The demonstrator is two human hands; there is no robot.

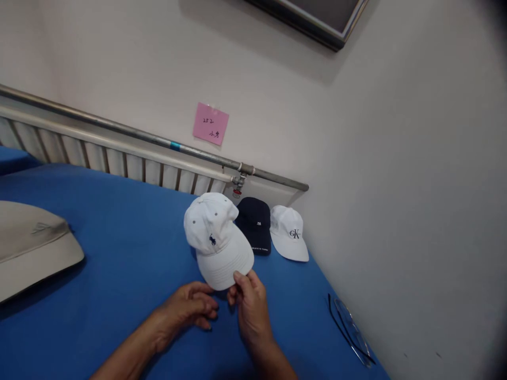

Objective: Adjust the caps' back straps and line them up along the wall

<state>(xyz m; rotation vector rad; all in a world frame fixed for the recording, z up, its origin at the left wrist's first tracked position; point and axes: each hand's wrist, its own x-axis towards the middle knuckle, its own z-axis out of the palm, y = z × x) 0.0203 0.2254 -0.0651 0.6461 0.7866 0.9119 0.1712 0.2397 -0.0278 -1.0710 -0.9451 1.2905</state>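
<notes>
A white baseball cap (216, 232) with a small dark horse-rider emblem sits tilted above the blue table cover, its brim toward me. My right hand (251, 303) pinches the brim's right front edge between thumb and fingers. Just left of the brim is my left hand (190, 306), its fingers loosely curved and apart, fingertips close under the brim edge; whether they touch it I cannot tell. Behind the held cap lie a black cap (253, 224), partly hidden by it, and a second white cap (289, 232) with dark letters.
A beige cap (35, 243) rests at the left. Eyeglasses (350, 332) lie near the right edge of the blue cover (130, 253). Along the wall run a radiator (114, 158) and a metal pipe (130, 130); a pink note (210, 124) hangs above them.
</notes>
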